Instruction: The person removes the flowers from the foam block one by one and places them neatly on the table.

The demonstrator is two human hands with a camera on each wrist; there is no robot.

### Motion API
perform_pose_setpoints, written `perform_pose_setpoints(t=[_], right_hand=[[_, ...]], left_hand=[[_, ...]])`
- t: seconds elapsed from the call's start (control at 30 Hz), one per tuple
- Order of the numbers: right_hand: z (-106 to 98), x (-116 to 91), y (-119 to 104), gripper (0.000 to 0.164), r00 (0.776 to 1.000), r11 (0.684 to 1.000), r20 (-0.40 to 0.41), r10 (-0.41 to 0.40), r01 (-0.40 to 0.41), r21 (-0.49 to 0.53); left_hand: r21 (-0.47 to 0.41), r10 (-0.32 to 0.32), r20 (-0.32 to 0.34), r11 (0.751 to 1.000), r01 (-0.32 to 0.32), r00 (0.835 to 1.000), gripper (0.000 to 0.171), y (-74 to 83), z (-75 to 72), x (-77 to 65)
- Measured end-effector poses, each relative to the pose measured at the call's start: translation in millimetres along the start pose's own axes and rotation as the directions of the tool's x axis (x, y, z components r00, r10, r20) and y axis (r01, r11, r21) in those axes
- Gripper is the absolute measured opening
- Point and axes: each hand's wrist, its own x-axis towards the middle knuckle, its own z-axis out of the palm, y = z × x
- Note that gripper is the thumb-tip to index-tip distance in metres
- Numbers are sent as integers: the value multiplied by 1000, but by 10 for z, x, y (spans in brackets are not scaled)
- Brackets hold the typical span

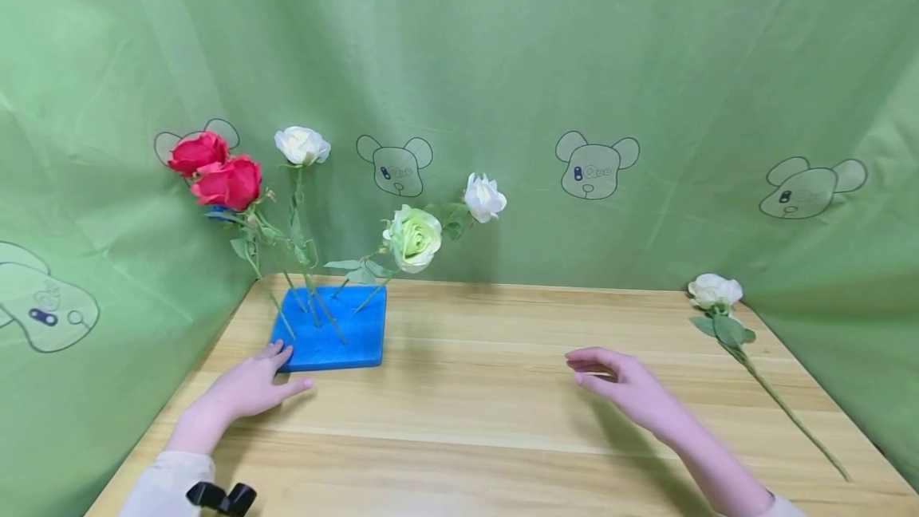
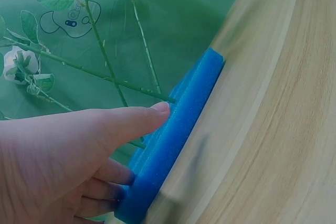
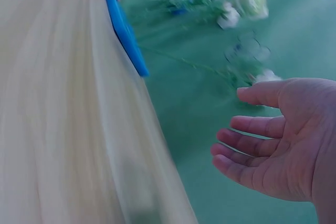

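My left hand [image 1: 251, 385] rests at the near left corner of a blue foam block [image 1: 366, 341], fingers on its edge and thumb stretched out along the front. Several artificial flower stems stand in the block. Two red roses [image 1: 228, 182] lean left beside an upright white rose [image 1: 302, 146]. A pale green rose [image 1: 414, 238] and a white flower [image 1: 484, 198] lean right. Above the table's right half, my right hand [image 1: 625, 381] holds nothing; its fingers are loosely bent and apart in the right wrist view. One white rose [image 1: 715, 292] lies at the table's right side.
The wooden table [image 1: 459, 437] has a green curtain [image 1: 502, 46] with bear outlines behind it and at both sides. A blue flower [image 1: 222, 214] shows partly behind the red roses. On the left wrist sits a black device [image 1: 222, 497].
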Motion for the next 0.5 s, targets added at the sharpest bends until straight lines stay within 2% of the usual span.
perform_pose_setpoints(t=[0.23, 0.5], right_hand=[[321, 204, -98, 42, 991, 996, 116, -69, 62, 65], [650, 393, -250, 43, 967, 985, 203, -154, 134, 112]], left_hand=[[5, 2, -7, 1000, -2, 1000, 91, -18, 15, 10], [-4, 7, -16, 1000, -7, 1000, 90, -3, 11, -1]])
